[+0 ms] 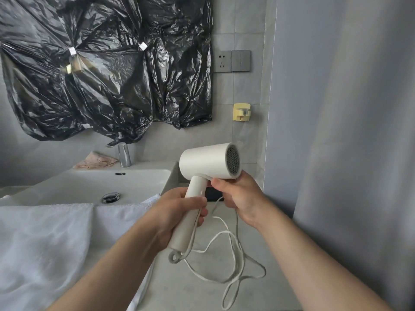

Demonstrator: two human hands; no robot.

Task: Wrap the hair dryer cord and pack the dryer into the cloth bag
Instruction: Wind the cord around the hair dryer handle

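A white hair dryer (208,161) is held up over the counter, its mesh intake end turned to the right. My left hand (179,215) grips its handle and presses one run of the white cord (235,254) against it. Just under the dryer's barrel, my right hand (235,191) pinches the cord. From there the cord hangs in loose loops down to the grey counter (202,288). No cloth bag is visible.
A white sink (89,185) with a chrome faucet (124,156) is on the left. A white towel (45,243) drapes over its front edge. Black plastic sheeting (101,63) covers the wall, beside a socket (222,61) and a yellow wall holder (241,112). A grey curtain (348,131) hangs on the right.
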